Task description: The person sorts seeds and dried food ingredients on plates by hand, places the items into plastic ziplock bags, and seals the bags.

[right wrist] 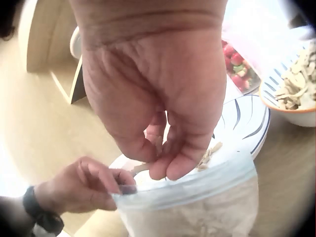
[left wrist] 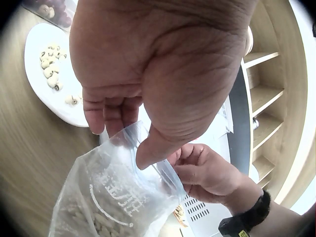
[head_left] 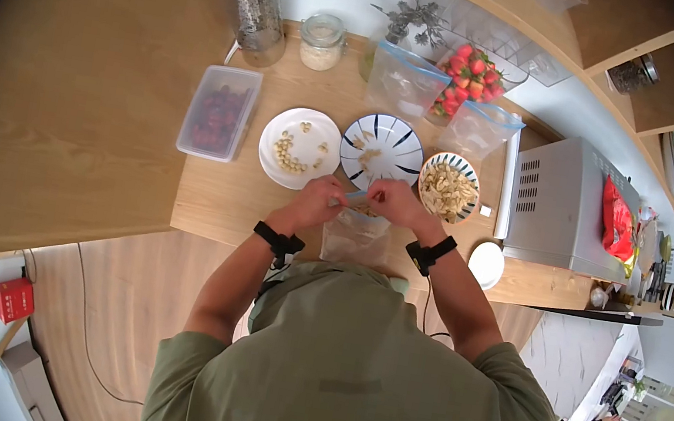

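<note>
Bag (left wrist: 106,197) bottom beyond frame edge

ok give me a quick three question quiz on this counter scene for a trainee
1. True or false: both hands pinch the top edge of the zip bag.
2. Which dish stands nearest the microwave? A. the white plate B. the striped plate C. the bowl of slices
3. Fill in: the lidded plastic tub at the counter's left end holds dark ____ fruit.

Key
1. True: the left hand and the right hand each pinch the bag's top strip.
2. C
3. red
</note>
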Motion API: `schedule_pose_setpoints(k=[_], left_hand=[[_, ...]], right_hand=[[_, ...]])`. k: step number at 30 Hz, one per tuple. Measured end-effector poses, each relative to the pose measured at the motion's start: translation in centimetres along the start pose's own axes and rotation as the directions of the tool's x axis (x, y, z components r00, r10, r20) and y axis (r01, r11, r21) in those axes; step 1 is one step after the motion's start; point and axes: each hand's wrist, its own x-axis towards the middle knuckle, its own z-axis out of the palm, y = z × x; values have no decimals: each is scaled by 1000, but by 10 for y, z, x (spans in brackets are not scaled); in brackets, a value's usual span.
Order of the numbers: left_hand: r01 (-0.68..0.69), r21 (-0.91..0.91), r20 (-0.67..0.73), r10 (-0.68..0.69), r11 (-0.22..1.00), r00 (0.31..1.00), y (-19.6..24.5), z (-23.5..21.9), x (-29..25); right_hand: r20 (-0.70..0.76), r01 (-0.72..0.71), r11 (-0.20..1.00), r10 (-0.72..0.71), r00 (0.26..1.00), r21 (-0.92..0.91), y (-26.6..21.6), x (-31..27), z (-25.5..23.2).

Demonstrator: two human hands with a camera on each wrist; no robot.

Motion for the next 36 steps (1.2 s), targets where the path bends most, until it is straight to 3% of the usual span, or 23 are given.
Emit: schedule_pose_setpoints(k=[2,6,8,9,11,13,15,17,21,23,25,26,28,29,31,32,36], left_hand=[[35,-13,7,-35,999,999,3,-1,1],[31,-21,18,-31,999,999,3,-2,0],[24,-30,1,-24,999,1000,2,-1,-2],[23,-27,-1,-23,999,1000,0,-1,-3],[18,-19,21,-18,1000,1000,1,-2,-4],[29,-20,29,-28,999,999,0,0,-3],[40,-18,33,-39,999,999,1,1,-4],[22,-27,32,-21,999,999,3,0,-3],[-17,-6,10,17,1000,1000,-6,5,-5],[-51,-11,15,51,999,999,-15,7,-6],[-56,-17,6,56,998,998,-12,7,-5],[-87,8,-1,87,996,996,-9,5,-2],[-24,13,18,24,1000,1000,-2,2,0],[-28,19,24,27,999,999,-3,1,3],[-23,23,18,23,999,1000,-8,4,2],[-13,18,26,13,1000,1000,-7,4,1],[-5,28,38,4,1000,999,-6,1,2]], right_hand=[[132,176,946,-145,981,-272,-5,-9,3],[167,197,958,-164,972,-208,-5,-14,4],[87,-60,997,55,995,57,-16,-10,-4],[88,-56,997,51,995,57,-9,-3,-4],[-218,38,949,-111,970,-314,20,17,2],[-207,17,911,-112,972,-412,54,35,13],[-195,3,863,-118,974,-506,56,43,15],[-156,-138,824,62,986,-550,44,46,15],[-116,-98,819,39,993,-566,39,60,17],[-172,-63,890,-18,985,-453,20,60,10],[-264,-77,890,-50,963,-450,43,77,18],[-290,-64,888,-80,954,-456,32,78,16],[-428,-262,893,88,900,-366,9,73,17],[-434,-263,895,89,897,-360,17,79,18],[-284,-24,896,-116,952,-444,34,88,24],[-112,59,834,-143,983,-549,33,91,20],[-114,59,793,-160,981,-607,47,103,25]])
